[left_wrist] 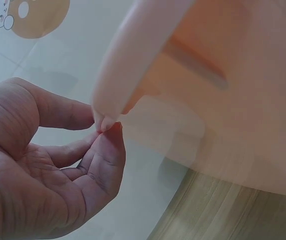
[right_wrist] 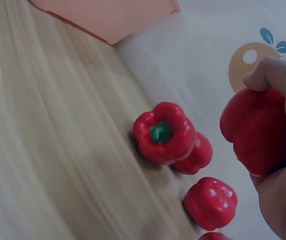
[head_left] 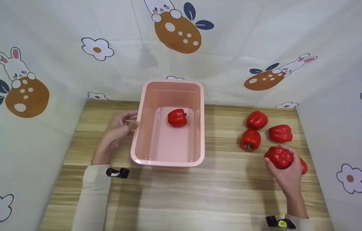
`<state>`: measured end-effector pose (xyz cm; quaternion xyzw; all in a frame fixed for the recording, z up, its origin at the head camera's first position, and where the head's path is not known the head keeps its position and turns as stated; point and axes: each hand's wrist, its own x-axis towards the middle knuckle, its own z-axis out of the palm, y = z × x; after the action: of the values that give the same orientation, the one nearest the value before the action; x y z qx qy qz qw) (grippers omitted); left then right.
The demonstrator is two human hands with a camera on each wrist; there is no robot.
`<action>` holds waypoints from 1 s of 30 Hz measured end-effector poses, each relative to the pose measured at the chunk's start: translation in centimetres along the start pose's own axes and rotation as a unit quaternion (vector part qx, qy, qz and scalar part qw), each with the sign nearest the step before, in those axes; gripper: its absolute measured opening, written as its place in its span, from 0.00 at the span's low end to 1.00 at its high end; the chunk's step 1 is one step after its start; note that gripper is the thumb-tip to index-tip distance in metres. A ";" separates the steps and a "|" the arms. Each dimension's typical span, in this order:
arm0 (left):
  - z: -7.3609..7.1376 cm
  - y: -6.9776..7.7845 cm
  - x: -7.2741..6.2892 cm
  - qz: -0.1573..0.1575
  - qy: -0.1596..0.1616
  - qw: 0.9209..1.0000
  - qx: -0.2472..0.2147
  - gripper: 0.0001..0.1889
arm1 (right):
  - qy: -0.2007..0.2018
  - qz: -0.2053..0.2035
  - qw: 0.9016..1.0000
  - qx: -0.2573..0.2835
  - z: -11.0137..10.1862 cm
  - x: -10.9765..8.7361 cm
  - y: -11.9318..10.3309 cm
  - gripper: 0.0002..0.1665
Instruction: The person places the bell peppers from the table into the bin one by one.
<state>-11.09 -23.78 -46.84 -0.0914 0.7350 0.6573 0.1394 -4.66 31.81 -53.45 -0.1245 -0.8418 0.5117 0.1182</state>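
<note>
A pink plastic bin (head_left: 171, 144) stands left of centre on the table, with one red bell pepper (head_left: 176, 118) lying inside it. My left hand (head_left: 118, 131) pinches the bin's left rim between thumb and fingers; the left wrist view shows the fingertips meeting at the rim's edge (left_wrist: 127, 60). On the right, my right hand (head_left: 287, 173) grips a red bell pepper (head_left: 279, 157), held above the table in the right wrist view. Nearby lie more red bell peppers: one with its green stem showing (head_left: 250, 140), another behind it (head_left: 256, 120), and one partly hidden by the right hand (head_left: 303, 166).
Another red bell pepper (head_left: 280, 133) lies just beyond the right hand. The wood-grain table (head_left: 168, 199) is bounded at the back and both sides by pale cloth (head_left: 226, 64) printed with rabbits and flowers.
</note>
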 end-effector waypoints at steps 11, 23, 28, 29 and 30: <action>0.1 0.2 0.0 -0.003 0.002 1.000 0.000 0.33 | -0.062 -0.061 0.995 0.040 0.9 2.1 -3.1 0.43; -0.1 0.1 0.0 -0.001 0.005 1.000 -0.001 0.33 | -0.134 -0.077 0.988 -0.010 2.3 4.2 -6.2 0.45; 0.1 0.1 0.0 -0.002 0.005 1.000 -0.009 0.33 | -0.148 -0.089 0.985 -0.012 2.8 4.7 -7.4 0.45; 0.1 0.1 0.0 -0.003 0.005 1.000 -0.009 0.33 | -0.149 -0.090 0.985 -0.011 2.9 4.7 -7.6 0.44; 0.1 0.1 -0.1 -0.004 0.004 1.000 -0.008 0.33 | -0.151 -0.092 0.984 -0.010 3.0 4.7 -7.8 0.44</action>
<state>-11.07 -23.64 -46.70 -0.0977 0.7297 0.6625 0.1382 -10.73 27.37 -47.49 0.0312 -0.8629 0.5031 0.0355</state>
